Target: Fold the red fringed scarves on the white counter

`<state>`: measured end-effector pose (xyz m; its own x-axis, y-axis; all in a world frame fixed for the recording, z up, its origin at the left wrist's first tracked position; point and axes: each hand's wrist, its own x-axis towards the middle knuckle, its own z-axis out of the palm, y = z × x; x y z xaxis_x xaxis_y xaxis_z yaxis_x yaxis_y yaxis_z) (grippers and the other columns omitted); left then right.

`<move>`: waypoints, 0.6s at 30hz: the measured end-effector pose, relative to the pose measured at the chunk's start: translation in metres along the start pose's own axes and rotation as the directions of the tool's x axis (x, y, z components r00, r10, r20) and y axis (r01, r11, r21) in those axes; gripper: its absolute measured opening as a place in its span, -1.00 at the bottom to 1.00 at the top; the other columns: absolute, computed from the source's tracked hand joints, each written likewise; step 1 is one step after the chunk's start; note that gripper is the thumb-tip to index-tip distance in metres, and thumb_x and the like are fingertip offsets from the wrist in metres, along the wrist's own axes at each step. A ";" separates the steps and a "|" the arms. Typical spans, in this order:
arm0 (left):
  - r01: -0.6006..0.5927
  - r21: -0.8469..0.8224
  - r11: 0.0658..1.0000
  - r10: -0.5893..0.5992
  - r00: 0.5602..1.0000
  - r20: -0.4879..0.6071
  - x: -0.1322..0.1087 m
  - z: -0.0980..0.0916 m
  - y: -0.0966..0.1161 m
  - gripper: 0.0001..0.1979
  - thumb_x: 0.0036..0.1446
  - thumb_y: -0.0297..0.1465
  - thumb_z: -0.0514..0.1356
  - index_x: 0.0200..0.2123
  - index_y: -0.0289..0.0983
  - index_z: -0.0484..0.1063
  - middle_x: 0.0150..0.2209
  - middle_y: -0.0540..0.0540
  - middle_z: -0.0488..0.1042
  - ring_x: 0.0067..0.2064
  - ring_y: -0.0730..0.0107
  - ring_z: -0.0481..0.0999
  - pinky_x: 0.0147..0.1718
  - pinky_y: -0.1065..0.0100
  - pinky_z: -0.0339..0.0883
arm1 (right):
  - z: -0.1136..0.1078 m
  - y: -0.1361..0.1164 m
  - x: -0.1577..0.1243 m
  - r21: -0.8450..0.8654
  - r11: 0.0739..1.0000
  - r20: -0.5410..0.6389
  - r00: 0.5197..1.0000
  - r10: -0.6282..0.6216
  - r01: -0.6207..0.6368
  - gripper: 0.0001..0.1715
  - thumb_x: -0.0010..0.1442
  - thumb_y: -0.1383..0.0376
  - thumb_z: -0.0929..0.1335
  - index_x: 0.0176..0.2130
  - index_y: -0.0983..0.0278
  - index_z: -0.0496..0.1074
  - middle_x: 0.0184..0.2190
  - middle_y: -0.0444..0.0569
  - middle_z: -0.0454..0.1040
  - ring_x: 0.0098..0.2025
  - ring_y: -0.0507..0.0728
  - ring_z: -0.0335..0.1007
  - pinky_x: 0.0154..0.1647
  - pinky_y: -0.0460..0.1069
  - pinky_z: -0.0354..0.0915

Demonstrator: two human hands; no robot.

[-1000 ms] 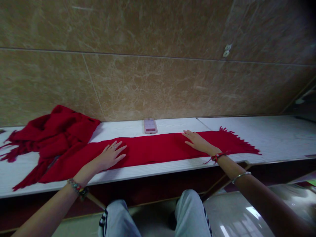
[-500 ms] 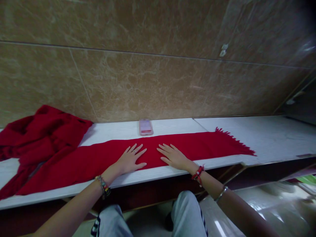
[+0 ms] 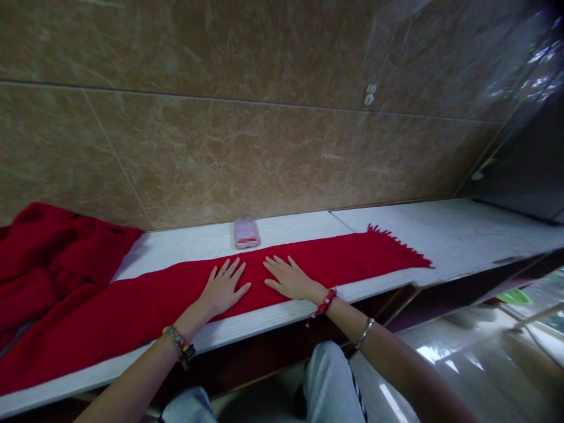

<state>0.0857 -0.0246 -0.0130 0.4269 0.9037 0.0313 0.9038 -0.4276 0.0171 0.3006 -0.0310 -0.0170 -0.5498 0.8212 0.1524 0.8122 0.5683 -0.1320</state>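
A long red scarf lies stretched out along a white ledge, its fringed end at the right. My left hand rests flat on the middle of the scarf, fingers spread. My right hand lies flat on the scarf just to the right of it, fingers apart. The two hands are close together, nearly side by side. At the left the scarf runs into a bunched heap of red cloth.
A small pink phone lies on the ledge against the brown marble wall, just behind the scarf. My knees in grey trousers are below the ledge. A glossy floor shows at the right.
Both hands have slid inward over the scarf toward its middle, the right hand coming from near the fringed end. The view has swung to the right.
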 end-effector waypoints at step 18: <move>-0.060 0.003 0.998 0.060 0.998 -0.032 0.053 -0.019 0.061 -0.43 0.18 -0.11 -0.16 0.20 -0.23 0.00 0.25 -0.22 -0.08 0.25 0.01 -0.15 0.11 -0.06 -0.15 | -0.032 0.151 -0.089 -0.038 0.940 -0.057 0.940 0.336 -0.339 -0.39 0.26 0.07 0.00 0.22 0.23 -0.06 0.24 0.05 -0.06 0.26 0.21 -0.24 0.13 0.29 -0.07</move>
<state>0.1630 -0.0030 0.0085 0.4797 0.8751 0.0641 0.8765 -0.4813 0.0117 0.4786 -0.0201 -0.0193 -0.2325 0.9602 0.1546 0.9573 0.2541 -0.1381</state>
